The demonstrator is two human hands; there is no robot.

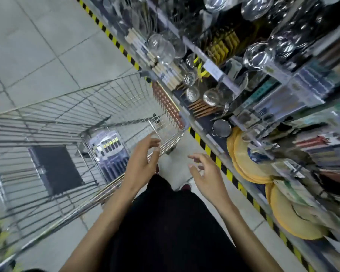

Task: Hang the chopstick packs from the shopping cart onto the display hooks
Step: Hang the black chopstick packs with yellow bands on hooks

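Your largest landmark is the display shelving (214, 69), rising to the right of both grips and packed with glassware, strainers and hanging goods. It is too blurred for you to pick out a free hook from here.

The shopping cart (86, 107) stands to the left of your left grip, and its near wire rim runs just under that grip's fingertips. A dark flat item (55, 169) lies deeper in the basket, well beyond your reach. What it is cannot be told.

The chopstick pack (109, 149) stands in the cart's small near compartment, just left of and below your left grip, apart from it.

Your left grip (142, 161) is wide, fingers loosely spread, holding nothing. Your right grip (207, 173) hangs between cart and shelving, also wide and empty.

You look to be at the fetching step, with no pack in hand and none on its way to a hook. The next move likely calls for dipping the left grip over the rim, pinching the pack by its top edge, then turning right to find a hook and thread the hang hole.
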